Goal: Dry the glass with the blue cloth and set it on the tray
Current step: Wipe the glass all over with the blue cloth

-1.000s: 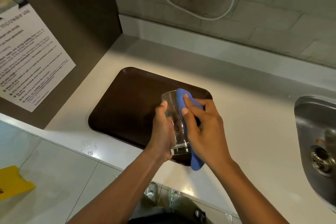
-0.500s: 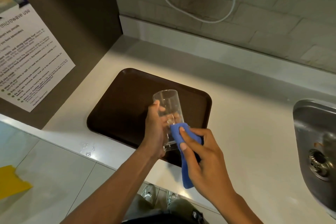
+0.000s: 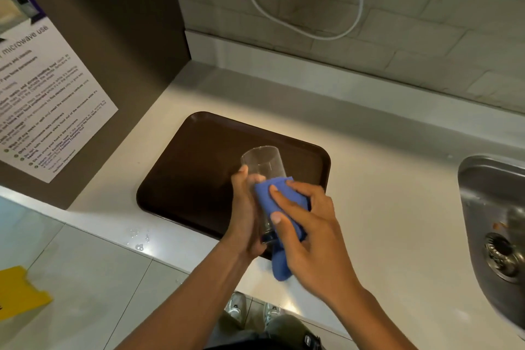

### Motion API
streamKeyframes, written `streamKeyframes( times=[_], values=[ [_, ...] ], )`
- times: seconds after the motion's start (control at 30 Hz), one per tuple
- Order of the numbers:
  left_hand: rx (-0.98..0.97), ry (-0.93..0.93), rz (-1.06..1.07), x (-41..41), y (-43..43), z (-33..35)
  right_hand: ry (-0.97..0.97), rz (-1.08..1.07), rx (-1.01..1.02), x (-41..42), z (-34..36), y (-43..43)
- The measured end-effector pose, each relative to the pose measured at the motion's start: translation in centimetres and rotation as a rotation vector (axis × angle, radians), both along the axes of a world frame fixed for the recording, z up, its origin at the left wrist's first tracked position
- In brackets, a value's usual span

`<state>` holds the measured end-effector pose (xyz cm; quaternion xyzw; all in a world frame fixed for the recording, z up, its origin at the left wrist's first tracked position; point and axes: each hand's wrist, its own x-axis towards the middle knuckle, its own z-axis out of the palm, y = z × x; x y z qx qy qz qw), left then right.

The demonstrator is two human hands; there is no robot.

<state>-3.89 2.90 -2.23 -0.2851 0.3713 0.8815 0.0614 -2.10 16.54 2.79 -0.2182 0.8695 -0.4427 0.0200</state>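
The left hand (image 3: 246, 216) is gripping the glass (image 3: 264, 170) by its lower half, fingers closed round it, holding it tilted above the near right part of the tray (image 3: 199, 167). The right hand (image 3: 309, 233) is pressing the cloth (image 3: 270, 196) against the glass's side, fingers clasping it; the glass's base is mostly hidden, probably clear of the tray.

a shared pantry kitchen: steel sink (image 3: 494, 207) set in a pale counter (image 3: 383, 207), microwave-use notice (image 3: 42, 99), tiled wall (image 3: 397, 23).
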Motion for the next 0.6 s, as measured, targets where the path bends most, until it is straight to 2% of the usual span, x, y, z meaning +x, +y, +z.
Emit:
streamKeyframes(
  times=[0.13, 0.23, 0.3, 0.4, 0.53, 0.6],
  values=[
    [-0.061, 0.036, -0.021, -0.4, -0.8, -0.1, -0.031, -0.028, -0.029, 1.7, -0.6, 0.8],
    [0.030, 0.038, -0.052, 0.3, 0.4, -0.1, -0.050, -0.081, -0.006, -0.5, 0.0, -0.2],
    [0.059, 0.021, -0.035, 0.5, 0.5, -0.4, 0.036, -0.053, 0.027, -0.6, 0.3, -0.8],
    [-0.036, 0.030, -0.005, -0.5, -0.8, -0.6, 0.127, 0.022, 0.044, 1.6, -0.9, 0.2],
    [-0.056, 0.058, -0.094, 0.1, -0.1, -0.2, 0.014, -0.068, -0.067, -1.2, -0.6, 0.1],
    [-0.034, 0.136, -0.111, 0.7, 0.8, -0.2, 0.019, -0.129, -0.060, -3.7, 0.6, -1.3]
  ],
)
